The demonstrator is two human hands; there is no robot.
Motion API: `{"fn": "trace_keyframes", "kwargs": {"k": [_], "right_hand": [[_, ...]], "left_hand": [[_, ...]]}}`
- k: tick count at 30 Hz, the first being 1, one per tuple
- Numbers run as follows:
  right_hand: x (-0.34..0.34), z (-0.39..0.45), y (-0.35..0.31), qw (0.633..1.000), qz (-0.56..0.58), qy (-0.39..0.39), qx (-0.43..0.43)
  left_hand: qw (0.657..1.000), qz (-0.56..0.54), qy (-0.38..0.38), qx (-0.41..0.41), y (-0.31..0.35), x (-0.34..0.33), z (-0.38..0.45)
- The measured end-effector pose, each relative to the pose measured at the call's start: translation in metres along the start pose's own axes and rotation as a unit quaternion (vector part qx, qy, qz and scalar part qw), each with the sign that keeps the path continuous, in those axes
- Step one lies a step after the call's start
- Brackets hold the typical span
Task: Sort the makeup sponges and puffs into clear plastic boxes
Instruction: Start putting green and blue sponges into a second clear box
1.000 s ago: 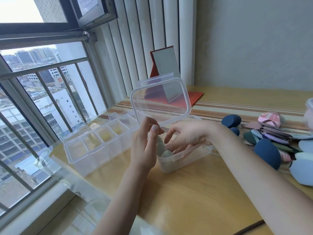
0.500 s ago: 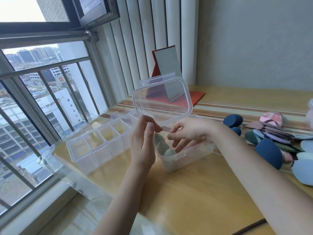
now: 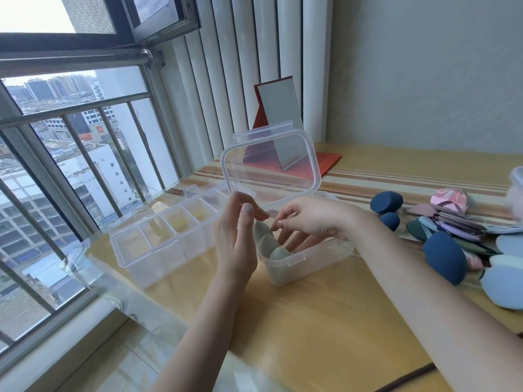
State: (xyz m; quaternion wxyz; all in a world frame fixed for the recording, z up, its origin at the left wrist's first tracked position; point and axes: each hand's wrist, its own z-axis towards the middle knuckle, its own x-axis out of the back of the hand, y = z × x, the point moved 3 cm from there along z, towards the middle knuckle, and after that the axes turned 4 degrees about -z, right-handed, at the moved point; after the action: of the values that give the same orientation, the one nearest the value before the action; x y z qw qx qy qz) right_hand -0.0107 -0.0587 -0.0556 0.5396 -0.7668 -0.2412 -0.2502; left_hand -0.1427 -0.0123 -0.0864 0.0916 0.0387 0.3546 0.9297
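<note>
Sponges (image 3: 267,243) stood in the clear box (image 3: 311,261). The right hand (image 3: 308,219) reached in, fingers loosely spread. The left hand (image 3: 237,236) hovered beside, relaxed, holding nothing.

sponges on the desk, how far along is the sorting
Early on. Done: three grey-green sponges stand in the open clear box. In hand: the right hand reaches into that box, fingers beside the sponges; the left hand hovers at its near end, holding nothing visible. Left: the dark blue sponges, light blue sponges and the pile of flat puffs lie loose on the table.
</note>
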Motion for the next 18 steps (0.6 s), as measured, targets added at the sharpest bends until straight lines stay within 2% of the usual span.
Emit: {"fn": "trace_keyframes", "kwargs": {"k": [2,4,6,10,15,18], "right_hand": [[0.007,-0.002,-0.001,0.999,0.007,0.039,0.013],[0.019,-0.009,0.000,0.992,0.047,0.111,0.038],[0.031,-0.019,0.006,0.977,0.087,0.181,0.065],[0.049,-0.043,0.030,0.942,0.062,0.313,0.103],[0.064,-0.080,0.072,0.918,0.107,0.369,0.101],[0.078,-0.102,0.100,0.916,0.077,0.388,0.067]], "left_hand": [[1.000,-0.005,0.018,0.004,0.002,0.003,0.000],[0.999,-0.018,0.039,0.012,0.004,0.006,-0.002],[0.999,-0.012,0.029,0.016,0.008,0.004,-0.003],[0.999,0.032,-0.032,-0.006,0.028,-0.008,-0.001],[0.990,0.086,-0.092,-0.063,0.068,-0.048,-0.001],[0.960,0.135,-0.222,-0.107,0.091,-0.093,-0.019]]}}
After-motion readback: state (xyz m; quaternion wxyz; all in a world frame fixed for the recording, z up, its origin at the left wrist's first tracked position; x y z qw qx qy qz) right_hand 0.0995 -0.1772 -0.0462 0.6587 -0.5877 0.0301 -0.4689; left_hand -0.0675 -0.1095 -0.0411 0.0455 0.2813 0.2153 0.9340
